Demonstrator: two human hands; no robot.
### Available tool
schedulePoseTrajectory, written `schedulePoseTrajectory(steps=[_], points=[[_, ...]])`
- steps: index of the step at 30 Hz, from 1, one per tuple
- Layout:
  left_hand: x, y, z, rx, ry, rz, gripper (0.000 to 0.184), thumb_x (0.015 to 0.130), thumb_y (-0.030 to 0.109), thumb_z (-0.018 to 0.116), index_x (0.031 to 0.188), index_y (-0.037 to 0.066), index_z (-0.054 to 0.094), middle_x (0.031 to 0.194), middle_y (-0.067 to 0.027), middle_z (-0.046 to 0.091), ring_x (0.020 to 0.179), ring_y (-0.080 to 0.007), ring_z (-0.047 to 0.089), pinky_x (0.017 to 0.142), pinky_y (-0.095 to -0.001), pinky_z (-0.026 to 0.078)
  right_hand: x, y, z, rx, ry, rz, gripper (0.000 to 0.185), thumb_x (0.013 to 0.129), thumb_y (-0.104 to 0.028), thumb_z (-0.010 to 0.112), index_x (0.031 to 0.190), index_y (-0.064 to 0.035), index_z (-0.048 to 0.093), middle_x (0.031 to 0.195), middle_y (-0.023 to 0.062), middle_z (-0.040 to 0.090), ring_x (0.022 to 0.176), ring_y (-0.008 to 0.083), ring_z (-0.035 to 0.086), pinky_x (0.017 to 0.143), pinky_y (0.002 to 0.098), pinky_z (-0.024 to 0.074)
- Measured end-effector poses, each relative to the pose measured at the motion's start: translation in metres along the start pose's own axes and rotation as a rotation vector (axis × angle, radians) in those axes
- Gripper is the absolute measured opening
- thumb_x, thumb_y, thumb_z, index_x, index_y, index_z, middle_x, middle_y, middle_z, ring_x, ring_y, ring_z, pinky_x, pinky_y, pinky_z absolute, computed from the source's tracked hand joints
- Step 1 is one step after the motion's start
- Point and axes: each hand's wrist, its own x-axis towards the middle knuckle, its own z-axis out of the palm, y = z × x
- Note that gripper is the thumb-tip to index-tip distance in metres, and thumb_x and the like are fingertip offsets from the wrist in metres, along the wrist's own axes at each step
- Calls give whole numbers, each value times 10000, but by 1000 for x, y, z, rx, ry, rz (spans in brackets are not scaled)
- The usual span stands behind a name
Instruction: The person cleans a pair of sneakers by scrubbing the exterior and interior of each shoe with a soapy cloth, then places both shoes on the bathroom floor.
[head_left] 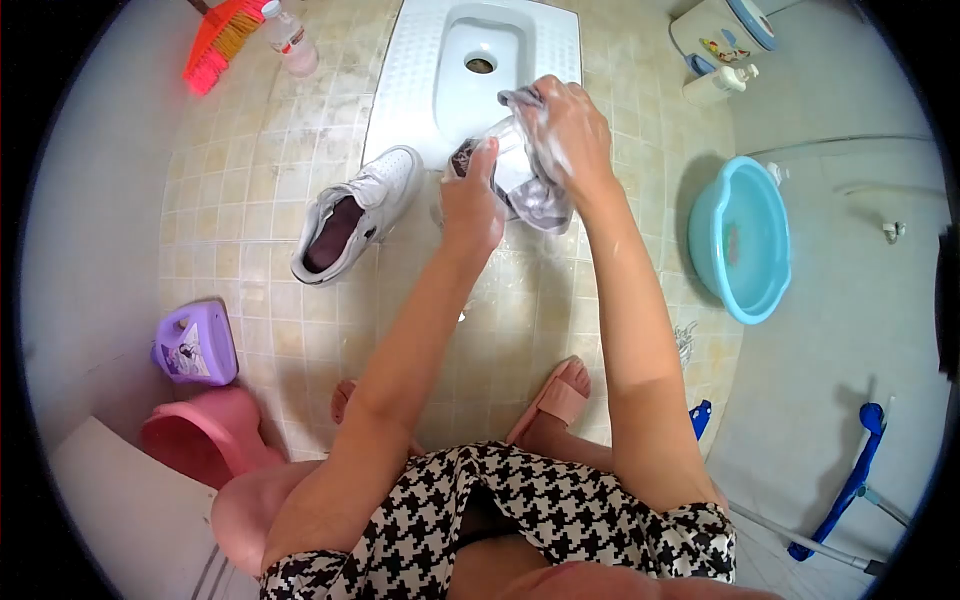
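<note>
My left hand (472, 205) grips a wet white shoe (512, 160) by its side, thumb pointing up, close to the front edge of the squat toilet (400, 100). Soapy foam covers my right hand (572, 135), whose fingers are closed on a grey cloth (543, 207) pressed against the shoe. Part of the shoe is hidden by the cloth and both hands. A second white sneaker (375, 200) with a dark insole stands on the tiles to the left of my hands.
At the right wall is a light-blue basin (741, 240), with a pump bottle (720, 85) farther back. On the left are a purple jug (195, 343), a pink tub (215, 430), a clear bottle (291, 42) and an orange broom (224, 40).
</note>
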Motion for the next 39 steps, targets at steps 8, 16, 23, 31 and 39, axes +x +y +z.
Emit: schedulePoseTrajectory(steps=[8,16,23,31,39], points=[[6,3,13,-126,93,92,240,817,89,623,1012,-31,551,932,-65,599,848,-154,582,719,-297,489,-25,-2,18,120,329,45,230,734,-111,638,945,-52,567,870,149,562,836,341,564,727,408,466],[21,0,3,-51,112,85,288,813,227,646,983,2,589,888,-61,608,754,-162,611,594,-303,498,-92,36,64,418,354,244,310,697,-17,679,963,-26,519,886,142,538,849,313,567,760,366,460],[18,-1,20,-55,71,129,226,847,195,605,964,1,598,884,-54,615,723,-129,601,587,-269,490,-26,19,25,77,434,-111,219,615,1,643,803,-61,548,803,142,531,746,331,550,602,390,470],[7,1,32,56,46,128,186,795,77,626,942,-7,548,837,-38,583,762,-107,553,702,-253,457,-39,15,32,116,661,-97,203,614,-37,603,812,-70,578,793,105,538,781,288,553,654,357,465],[0,1,29,53,-12,94,161,798,73,632,915,0,549,806,-19,573,711,-78,518,649,-237,436,-6,12,-3,-122,134,-22,146,685,-139,625,830,-131,604,871,69,608,797,289,603,628,390,488]])
